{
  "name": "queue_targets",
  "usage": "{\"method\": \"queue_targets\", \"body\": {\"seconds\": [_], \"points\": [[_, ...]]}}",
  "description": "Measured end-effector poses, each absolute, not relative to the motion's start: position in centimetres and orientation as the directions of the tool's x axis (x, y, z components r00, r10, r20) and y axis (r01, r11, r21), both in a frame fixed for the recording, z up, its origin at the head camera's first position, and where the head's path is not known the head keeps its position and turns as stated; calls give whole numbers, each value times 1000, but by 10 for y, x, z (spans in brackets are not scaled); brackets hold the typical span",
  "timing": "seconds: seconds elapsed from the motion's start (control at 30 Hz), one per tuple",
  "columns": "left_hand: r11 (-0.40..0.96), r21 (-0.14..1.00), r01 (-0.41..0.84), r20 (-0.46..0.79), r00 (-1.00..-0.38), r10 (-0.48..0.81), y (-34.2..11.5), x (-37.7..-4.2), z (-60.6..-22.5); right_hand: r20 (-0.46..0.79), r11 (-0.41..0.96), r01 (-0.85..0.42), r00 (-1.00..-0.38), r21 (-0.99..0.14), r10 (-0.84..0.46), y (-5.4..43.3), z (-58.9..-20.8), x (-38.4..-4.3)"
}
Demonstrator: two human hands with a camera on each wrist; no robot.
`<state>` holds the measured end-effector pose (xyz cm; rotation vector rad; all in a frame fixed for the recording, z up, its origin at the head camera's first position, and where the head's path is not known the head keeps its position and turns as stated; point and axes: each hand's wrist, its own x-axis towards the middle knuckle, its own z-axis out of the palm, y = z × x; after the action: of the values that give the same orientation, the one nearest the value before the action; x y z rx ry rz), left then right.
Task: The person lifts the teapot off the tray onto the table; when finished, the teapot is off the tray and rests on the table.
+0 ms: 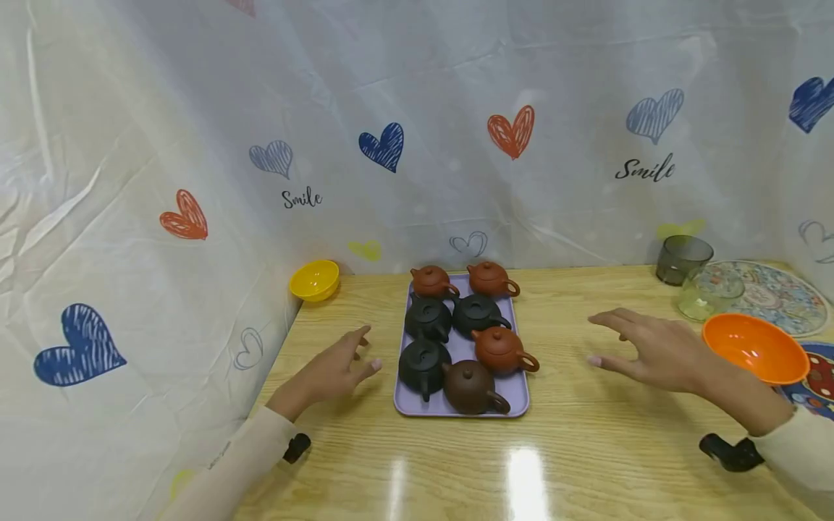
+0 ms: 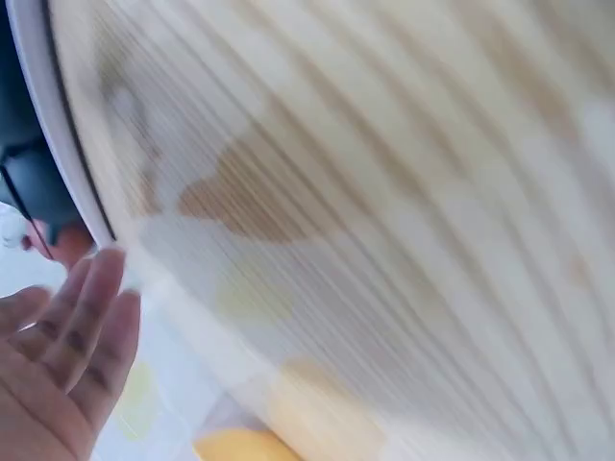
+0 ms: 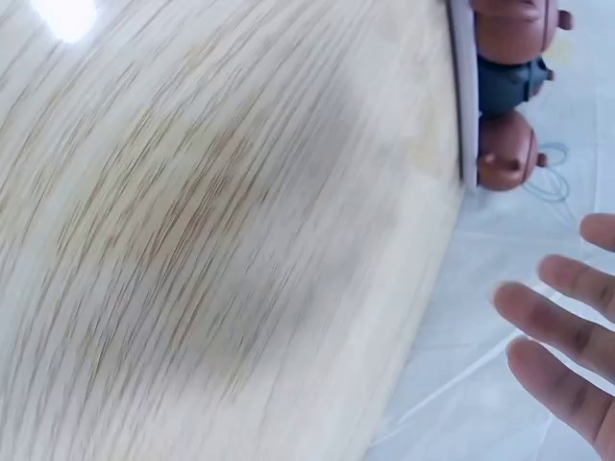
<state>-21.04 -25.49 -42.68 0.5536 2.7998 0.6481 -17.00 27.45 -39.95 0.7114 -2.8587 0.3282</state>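
Observation:
A lilac tray [image 1: 384, 409] lies mid-table, crowded with several small teapots. Two reddish-brown teapots, one at the back left [image 1: 431, 281] and one at the back right [image 1: 489, 278], sit behind the black ones; a third reddish teapot [image 1: 498, 350] is at the right side. Black teapots [image 1: 424, 364] fill the left and middle, and a dark brown teapot [image 1: 468, 386] stands at the front. My left hand [image 1: 335, 369] hovers left of the tray, fingers loosely extended, holding nothing. Well right of the tray, my right hand [image 1: 651, 347] hovers with its fingers apart, also holding nothing.
A yellow bowl [image 1: 316, 281] sits at the back left. On the right are an orange bowl [image 1: 756, 349], a dark glass bowl [image 1: 683, 258], a greenish clear bowl [image 1: 710, 291] and a patterned round mat [image 1: 782, 297]. A curtain with hearts hangs behind.

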Motion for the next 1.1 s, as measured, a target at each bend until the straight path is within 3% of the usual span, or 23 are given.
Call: {"method": "queue_targets", "body": {"seconds": [0.23,0.43,0.7,1.1], "points": [[669,731,136,-208,-889,407,-235,-201,-429,198,781,-472,-881,-409,-429,262,-401,-171],[538,842,-36,-289,-873,394,-224,-198,-433,178,678,-432,-893,-594,-413,245,-404,-173],[449,868,-211,-382,-862,334,-212,-192,-437,71,491,-291,-906,-821,-418,227,-415,-179],[428,876,-223,-362,-890,277,-202,-191,-440,-78,425,-121,-903,-897,-423,198,-427,-186]]}}
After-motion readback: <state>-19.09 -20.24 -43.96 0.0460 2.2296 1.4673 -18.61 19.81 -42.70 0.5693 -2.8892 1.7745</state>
